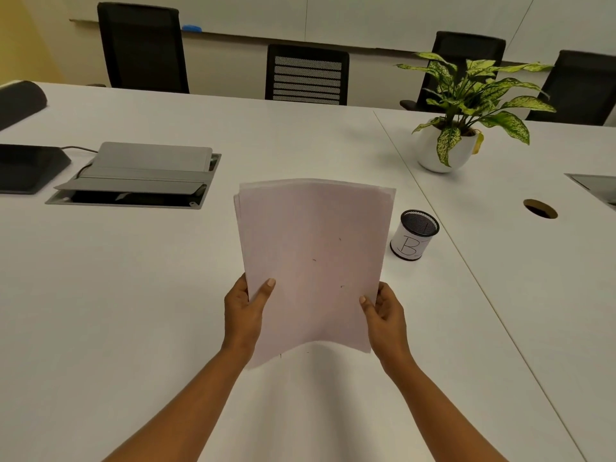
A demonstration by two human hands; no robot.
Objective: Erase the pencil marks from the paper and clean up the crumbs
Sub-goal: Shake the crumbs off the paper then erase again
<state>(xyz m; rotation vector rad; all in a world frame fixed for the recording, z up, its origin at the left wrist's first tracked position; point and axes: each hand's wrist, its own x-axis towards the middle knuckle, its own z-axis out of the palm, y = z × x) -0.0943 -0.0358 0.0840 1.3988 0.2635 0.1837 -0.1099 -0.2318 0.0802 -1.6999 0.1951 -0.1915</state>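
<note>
Nearest to us, our two bare forearms reached forward over the white table (100, 328). Our left hand (243, 311) gripped the left edge of a stack of paper (313, 228) near its lower corner. The thumb lay on the top sheet and the fingers were hidden beneath it. Our right hand (388, 311) pinched the right edge in the same way, thumb on top and fingers (383, 293) curled behind the edge. Both sets of fingers were thus closed on the paper. We held it up off the table and tilted toward us. Its near edge bowed upward in the middle, and several sheet edges fanned out at the far left corner. A few small dark specks (314, 260) lay scattered on the top sheet; we could not tell whether they were crumbs or leftover pencil marks. Two more tiny specks sat on the table just below the stack's near edge.

Just beyond the paper's right side stood a black mesh cup (415, 238) wrapped in a white label with a hand-drawn letter B. Further right was a round cable hole (540, 209) in the table. To the left, a grey cable box (140, 176) was set into the table with its lid raised, and a dark device (26, 168) lay beside it. Farther back on the right stood a leafy plant (473, 91) in a white pot (433, 158). Beyond the table's far edge were black chairs (306, 75), and a blue object (191, 28) rested on the wall ledge.
</note>
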